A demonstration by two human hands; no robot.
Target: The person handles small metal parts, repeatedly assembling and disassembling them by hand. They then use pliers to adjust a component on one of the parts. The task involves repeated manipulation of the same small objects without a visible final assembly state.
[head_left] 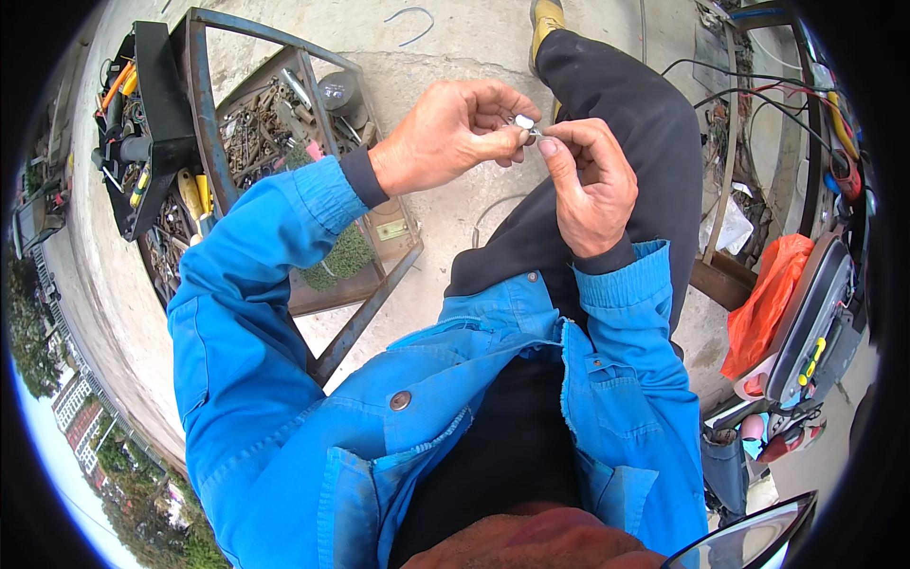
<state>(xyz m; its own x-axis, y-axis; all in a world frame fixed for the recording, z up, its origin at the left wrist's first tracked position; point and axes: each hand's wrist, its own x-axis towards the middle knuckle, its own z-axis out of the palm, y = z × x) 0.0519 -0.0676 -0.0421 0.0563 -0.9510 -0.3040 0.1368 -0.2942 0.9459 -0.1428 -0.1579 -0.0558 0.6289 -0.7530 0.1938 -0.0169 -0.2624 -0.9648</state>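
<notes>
In front of me, above my dark trouser leg, my two hands meet at a small shiny metal piece with a pale rounded end. Its exact kind is too small to make out. Thumb and fingers of my left hand are closed on it. A thin silvery bit sticks out toward the right, and the pinched thumb and forefinger of my right hand grip its tip. I cannot tell whether the two parts are joined. My fingers hide part of both.
To the left, a rusty metal frame holds trays of loose hardware and a green fibrous pad. Beside it stands a black toolbox with screwdrivers. An orange plastic bag hangs at right near cables. Bent wire lies on the concrete.
</notes>
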